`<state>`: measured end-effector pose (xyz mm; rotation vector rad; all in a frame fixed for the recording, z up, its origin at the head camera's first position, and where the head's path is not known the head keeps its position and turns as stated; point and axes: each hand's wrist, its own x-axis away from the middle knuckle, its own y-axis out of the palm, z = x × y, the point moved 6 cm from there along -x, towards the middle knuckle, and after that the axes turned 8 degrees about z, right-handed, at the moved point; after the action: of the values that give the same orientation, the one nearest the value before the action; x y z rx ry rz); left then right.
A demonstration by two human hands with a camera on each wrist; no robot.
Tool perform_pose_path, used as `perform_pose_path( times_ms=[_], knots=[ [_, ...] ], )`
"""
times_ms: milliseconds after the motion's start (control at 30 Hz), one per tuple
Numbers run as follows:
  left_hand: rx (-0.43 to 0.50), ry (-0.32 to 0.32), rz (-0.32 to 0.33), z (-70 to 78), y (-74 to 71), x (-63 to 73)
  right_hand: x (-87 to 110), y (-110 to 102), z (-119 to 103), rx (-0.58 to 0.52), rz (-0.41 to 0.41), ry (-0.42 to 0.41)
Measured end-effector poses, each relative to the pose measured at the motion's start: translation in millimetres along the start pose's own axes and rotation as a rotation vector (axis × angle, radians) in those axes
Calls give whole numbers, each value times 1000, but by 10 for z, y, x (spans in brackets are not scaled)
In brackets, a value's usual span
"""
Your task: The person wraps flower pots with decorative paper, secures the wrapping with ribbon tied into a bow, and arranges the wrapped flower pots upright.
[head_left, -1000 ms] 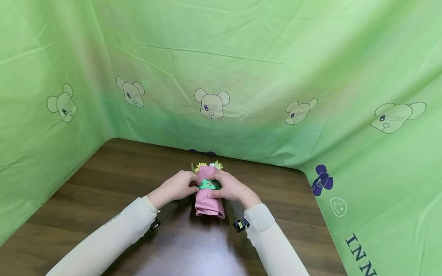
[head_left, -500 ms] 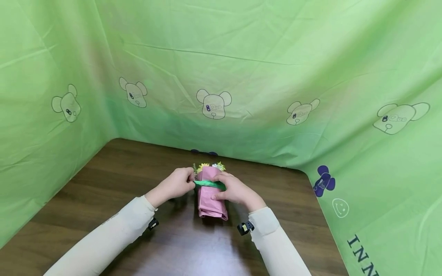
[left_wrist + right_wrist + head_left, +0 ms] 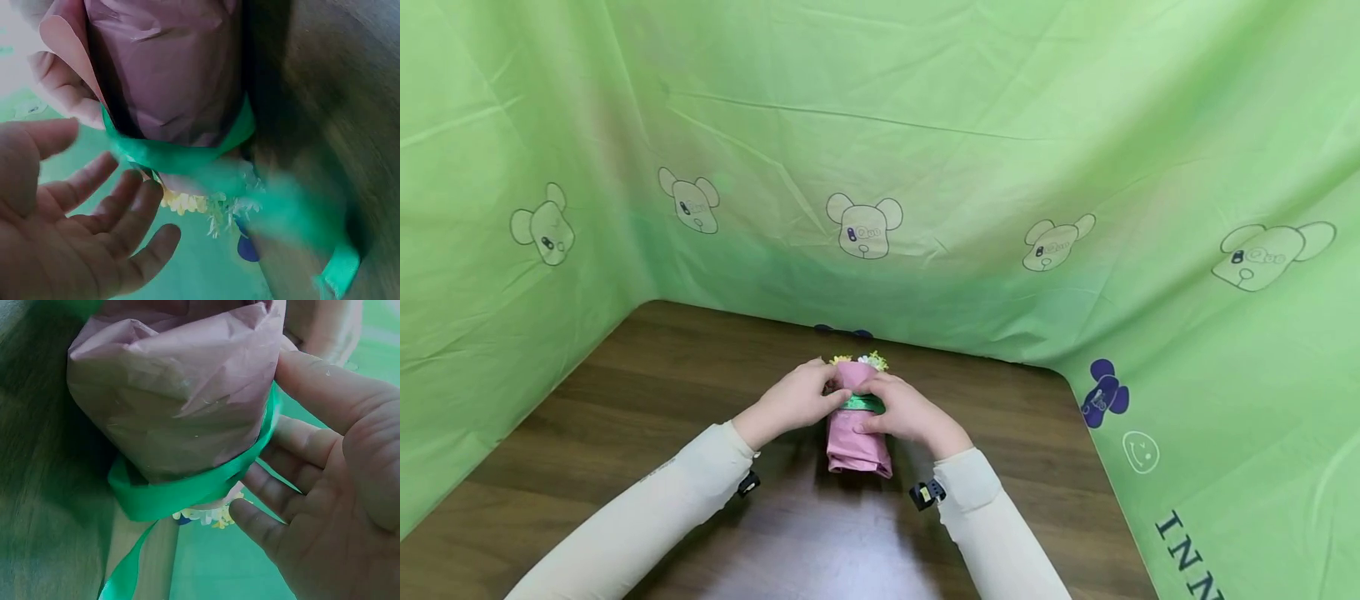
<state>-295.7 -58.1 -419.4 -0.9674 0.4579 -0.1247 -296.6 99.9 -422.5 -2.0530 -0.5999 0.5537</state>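
A small bouquet wrapped in pink paper (image 3: 859, 450) lies on the table, its yellow and white flowers (image 3: 874, 361) at the far end. Green ribbon (image 3: 863, 403) passes around its middle. My right hand (image 3: 913, 417) holds the right side, thumb on the paper; in the right wrist view the fingers (image 3: 275, 494) are beside the ribbon band. My left hand (image 3: 793, 400) is at the left side; the left wrist view shows its fingers (image 3: 125, 206) spread and loosely bent beside the ribbon. A loose ribbon tail (image 3: 340, 269), partly blurred, trails past the flowers there.
The brown wooden table (image 3: 700, 358) runs back to a green cloth curtain (image 3: 760, 150) printed with bear faces, which encloses the far side and both flanks. Dark wrist devices (image 3: 927, 495) sit below the cuffs of both light sleeves.
Half a second ago my left hand pinched the ribbon and drew it out to the left. Now that hand has moved back in against the bouquet with its fingers loosened. My right hand stays put.
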Motion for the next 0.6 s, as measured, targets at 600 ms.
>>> perform_pose_path(
  times_ms=[600],
  knots=[
    [-35, 106, -38, 120, 171, -68, 66, -56, 6, 28, 99, 7]
  ],
)
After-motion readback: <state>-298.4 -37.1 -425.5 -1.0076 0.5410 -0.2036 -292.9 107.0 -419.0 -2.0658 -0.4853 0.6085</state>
